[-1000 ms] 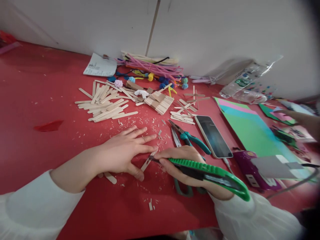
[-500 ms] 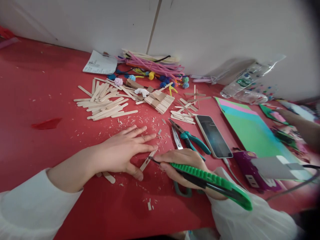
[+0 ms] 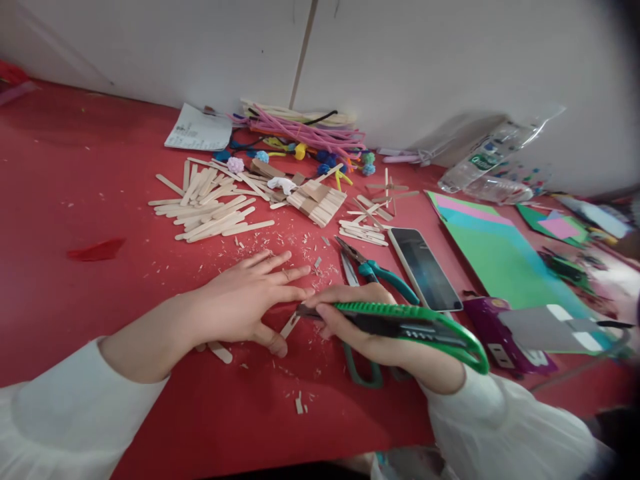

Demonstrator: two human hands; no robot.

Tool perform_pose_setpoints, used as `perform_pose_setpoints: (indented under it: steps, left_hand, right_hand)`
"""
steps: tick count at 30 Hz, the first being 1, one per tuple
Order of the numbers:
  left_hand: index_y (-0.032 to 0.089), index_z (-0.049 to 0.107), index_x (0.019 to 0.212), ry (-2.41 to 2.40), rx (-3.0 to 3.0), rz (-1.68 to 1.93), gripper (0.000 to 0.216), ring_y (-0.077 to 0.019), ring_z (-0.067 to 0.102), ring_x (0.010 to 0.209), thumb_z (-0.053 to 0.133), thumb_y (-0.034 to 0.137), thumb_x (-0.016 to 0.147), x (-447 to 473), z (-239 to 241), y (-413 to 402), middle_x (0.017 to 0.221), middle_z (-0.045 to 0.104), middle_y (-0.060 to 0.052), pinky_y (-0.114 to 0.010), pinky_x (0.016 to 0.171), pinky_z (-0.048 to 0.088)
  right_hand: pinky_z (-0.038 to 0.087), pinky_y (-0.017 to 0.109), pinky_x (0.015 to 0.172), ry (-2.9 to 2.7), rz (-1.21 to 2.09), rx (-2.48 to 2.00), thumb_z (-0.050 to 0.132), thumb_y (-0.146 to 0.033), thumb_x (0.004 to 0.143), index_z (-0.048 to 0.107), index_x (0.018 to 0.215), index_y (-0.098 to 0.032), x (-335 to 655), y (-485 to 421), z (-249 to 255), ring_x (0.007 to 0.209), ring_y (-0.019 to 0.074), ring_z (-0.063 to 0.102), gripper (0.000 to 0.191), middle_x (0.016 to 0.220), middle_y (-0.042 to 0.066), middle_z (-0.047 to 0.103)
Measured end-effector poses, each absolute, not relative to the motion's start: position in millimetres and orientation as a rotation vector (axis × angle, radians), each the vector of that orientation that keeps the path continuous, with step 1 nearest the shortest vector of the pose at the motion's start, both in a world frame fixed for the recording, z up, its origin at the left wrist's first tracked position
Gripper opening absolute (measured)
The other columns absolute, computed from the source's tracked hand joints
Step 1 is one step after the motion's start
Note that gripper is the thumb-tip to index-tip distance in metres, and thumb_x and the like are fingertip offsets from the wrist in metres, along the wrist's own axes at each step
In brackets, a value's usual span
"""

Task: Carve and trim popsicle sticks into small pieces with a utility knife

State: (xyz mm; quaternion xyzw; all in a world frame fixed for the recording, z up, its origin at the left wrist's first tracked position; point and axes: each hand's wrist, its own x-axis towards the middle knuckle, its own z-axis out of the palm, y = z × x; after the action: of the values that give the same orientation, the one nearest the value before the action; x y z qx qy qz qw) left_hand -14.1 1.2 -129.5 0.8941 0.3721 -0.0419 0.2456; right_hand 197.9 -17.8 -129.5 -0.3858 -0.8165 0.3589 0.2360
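Observation:
My left hand (image 3: pixel 250 298) lies flat with its fingers spread, thumb and forefinger resting by a short popsicle stick (image 3: pixel 289 325) on the red table. A dark notch shows in that stick. In my right hand (image 3: pixel 360 319) is a green and black utility knife (image 3: pixel 415 325), its tip at the stick; part of the stick is hidden behind the hand. Another popsicle stick (image 3: pixel 221 353) pokes out from under my left wrist. Wood shavings lie scattered around both hands. Teal-handled pliers (image 3: pixel 377 272) and scissors (image 3: pixel 361 373) lie beside and partly beneath my right hand.
Behind my hands are a popsicle stick pile (image 3: pixel 210 203), a joined stick panel (image 3: pixel 317 200) and pink pipe cleaners (image 3: pixel 305 130). To the right lie a phone (image 3: pixel 425 270), coloured paper sheets (image 3: pixel 493 243), a purple box (image 3: pixel 483 320) and a plastic bottle (image 3: pixel 475 163).
The utility knife has rolled and swung in my right hand, its broad side now showing. My left hand stays almost still. Another person's hand at the far right has gone out of view.

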Motion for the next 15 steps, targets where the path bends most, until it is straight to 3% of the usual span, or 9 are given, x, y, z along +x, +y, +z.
perform_pose_setpoints:
  steps: [3, 8, 15]
  left_hand:
    - [0.036, 0.044, 0.132, 1.029, 2.446, -0.128, 0.076, -0.0332, 0.009, 0.14, 0.07, 0.058, 0.064, -13, -127, 0, 0.152, 0.017, 0.002, -0.051, 0.111, 0.012]
    - [0.031, 0.042, 0.135, 1.083, 2.469, -0.124, 0.082, -0.0332, 0.011, 0.139, 0.068, 0.062, 0.063, -9, -129, -4, 0.152, 0.02, 0.0, -0.05, 0.111, 0.014]
    - [0.009, 0.038, 0.136, 1.199, 2.526, 0.062, 0.103, -0.0327, 0.02, 0.137, 0.056, 0.076, 0.061, -3, -135, -16, 0.148, 0.025, -0.018, -0.046, 0.111, 0.021]
  right_hand:
    - [0.054, 0.021, 0.052, -1.953, 1.207, -1.273, 0.051, -0.034, 0.087, 0.064, 0.089, -0.018, 194, -23, -134, 0.052, 0.0119, 0.067, 0.021, 0.067, 0.001, 0.069]
    - [0.054, 0.021, 0.043, -1.569, 1.489, -1.197, 0.056, -0.045, 0.082, 0.06, 0.081, -0.016, 193, -23, -138, 0.045, 0.0132, 0.064, 0.029, 0.057, 0.0, 0.066]
    - [0.053, 0.02, 0.049, -1.685, 1.124, -1.174, 0.054, -0.034, 0.086, 0.064, 0.084, -0.018, 205, -20, -126, 0.047, 0.0111, 0.064, 0.019, 0.056, -0.002, 0.065]
